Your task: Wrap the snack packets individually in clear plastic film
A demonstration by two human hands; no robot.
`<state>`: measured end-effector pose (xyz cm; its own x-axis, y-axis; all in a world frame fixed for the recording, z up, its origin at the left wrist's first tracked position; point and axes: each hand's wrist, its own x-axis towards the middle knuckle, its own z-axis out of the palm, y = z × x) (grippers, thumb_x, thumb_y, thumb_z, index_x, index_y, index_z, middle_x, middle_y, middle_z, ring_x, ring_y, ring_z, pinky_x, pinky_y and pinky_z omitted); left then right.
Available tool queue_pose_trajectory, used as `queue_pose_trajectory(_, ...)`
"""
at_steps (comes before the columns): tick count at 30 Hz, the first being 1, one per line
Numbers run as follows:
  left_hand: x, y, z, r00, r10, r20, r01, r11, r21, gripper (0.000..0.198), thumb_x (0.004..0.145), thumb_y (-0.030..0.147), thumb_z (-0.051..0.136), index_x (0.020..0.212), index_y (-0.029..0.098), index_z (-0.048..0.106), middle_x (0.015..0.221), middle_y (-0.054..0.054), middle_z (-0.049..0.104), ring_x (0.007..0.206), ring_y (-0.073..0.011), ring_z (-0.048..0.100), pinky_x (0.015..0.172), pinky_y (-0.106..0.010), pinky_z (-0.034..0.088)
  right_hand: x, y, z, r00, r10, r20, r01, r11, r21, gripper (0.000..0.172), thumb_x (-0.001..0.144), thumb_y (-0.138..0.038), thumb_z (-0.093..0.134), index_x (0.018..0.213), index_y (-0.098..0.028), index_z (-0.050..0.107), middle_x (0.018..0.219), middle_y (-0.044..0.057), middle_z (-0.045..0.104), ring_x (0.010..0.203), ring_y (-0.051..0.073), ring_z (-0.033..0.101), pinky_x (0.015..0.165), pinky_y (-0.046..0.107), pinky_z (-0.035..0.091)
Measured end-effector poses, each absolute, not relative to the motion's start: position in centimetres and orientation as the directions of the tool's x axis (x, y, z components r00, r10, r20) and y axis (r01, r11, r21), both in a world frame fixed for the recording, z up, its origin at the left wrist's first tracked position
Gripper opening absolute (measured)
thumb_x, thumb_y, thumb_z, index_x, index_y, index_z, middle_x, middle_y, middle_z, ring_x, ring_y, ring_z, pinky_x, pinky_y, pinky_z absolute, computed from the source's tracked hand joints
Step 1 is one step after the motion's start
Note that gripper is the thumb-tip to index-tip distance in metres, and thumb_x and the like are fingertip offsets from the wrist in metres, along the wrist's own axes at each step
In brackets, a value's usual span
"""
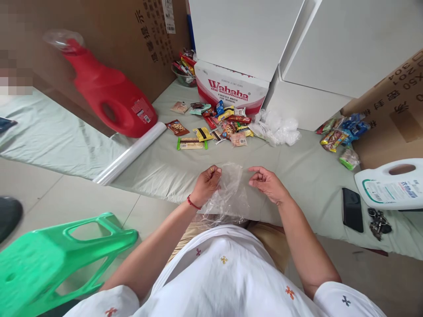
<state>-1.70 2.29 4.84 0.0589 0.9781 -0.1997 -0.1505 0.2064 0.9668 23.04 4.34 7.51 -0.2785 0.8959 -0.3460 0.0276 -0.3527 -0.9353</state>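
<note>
Between my hands hangs a clear plastic bag, crinkled and see-through, its lower part reaching my lap. My left hand, with a red string on the wrist, is closed in a pinch on the bag's upper left side. Just right of the bag is my right hand, its index finger stretched toward the plastic and the other fingers loosely bent. No grip on the bag shows there. Beyond my hands lies a pile of small wrapped snacks, with a long biscuit pack at its near left.
A bunch of clear bags lies right of the snacks, before a Wahaha carton. Left are a plastic roll, a red jug and a green stool. Right are more snacks, a phone, keys and a white bottle.
</note>
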Motion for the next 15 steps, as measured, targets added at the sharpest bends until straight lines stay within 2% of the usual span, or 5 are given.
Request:
queue_pose_trajectory(4, -1.9, 2.2, 4.6, 0.018, 0.984, -0.175, -0.172, 0.175, 0.969, 0.045, 0.086, 0.062, 0.07, 0.075, 0.023, 0.05, 0.06, 0.007, 0.037, 0.049, -0.0084, 0.035, 0.048, -0.023, 0.045, 22.6, 4.3, 6.5, -0.251, 0.889, -0.383, 0.0, -0.395, -0.919, 0.053, 0.066, -0.039, 0.091, 0.113, -0.026, 0.07, 0.097, 0.0, 0.068, 0.053, 0.005, 0.039, 0.042, 0.02, 0.024)
queue_pose_trajectory(8, -1.5, 1.9, 4.6, 0.072, 0.988, -0.137, -0.278, 0.151, 0.949, 0.048, 0.087, 0.064, 0.068, 0.076, 0.022, 0.049, 0.059, 0.007, 0.04, 0.049, -0.0078, 0.038, 0.05, -0.023, 0.047, 21.1, 4.0, 5.4, -0.389, 0.79, -0.474, 0.003, -0.513, -0.859, 0.071, 0.062, -0.04, 0.094, 0.125, -0.029, 0.064, 0.126, 0.004, 0.067, 0.052, 0.002, 0.04, 0.043, 0.02, 0.024)
queue_pose_trajectory(10, -1.3, 2.0, 4.7, 0.082, 0.986, -0.145, -0.34, 0.164, 0.926, 0.048, 0.087, 0.064, 0.069, 0.078, 0.022, 0.049, 0.06, 0.008, 0.04, 0.048, -0.0073, 0.037, 0.05, -0.022, 0.046, 20.2, 3.7, 4.8, -0.451, 0.742, -0.495, 0.02, -0.546, -0.838, 0.074, 0.058, -0.04, 0.096, 0.124, -0.026, 0.065, 0.108, 0.002, 0.071, 0.051, 0.003, 0.039, 0.044, 0.02, 0.021)
queue_pose_trajectory(12, -1.5, 2.1, 4.5, 0.068, 0.986, -0.153, -0.364, 0.167, 0.916, 0.047, 0.086, 0.064, 0.07, 0.08, 0.023, 0.049, 0.06, 0.009, 0.04, 0.047, -0.0073, 0.036, 0.049, -0.023, 0.045, 19.5, 3.6, 4.2, -0.465, 0.731, -0.499, 0.031, -0.55, -0.835, 0.063, 0.058, -0.045, 0.095, 0.109, -0.021, 0.069, 0.084, -0.002, 0.068, 0.05, 0.004, 0.035, 0.044, 0.021, 0.018)
queue_pose_trajectory(15, -2.3, 2.6, 3.5, -0.059, 0.99, -0.127, -0.245, 0.109, 0.963, 0.046, 0.088, 0.064, 0.066, 0.078, 0.023, 0.046, 0.061, 0.008, 0.036, 0.048, -0.0085, 0.034, 0.049, -0.023, 0.042, 19.4, 3.6, 3.6, -0.386, 0.789, -0.478, 0.011, -0.514, -0.858, 0.05, 0.063, -0.057, 0.089, 0.086, -0.017, 0.069, 0.067, -0.004, 0.058, 0.049, 0.004, 0.03, 0.045, 0.021, 0.017)
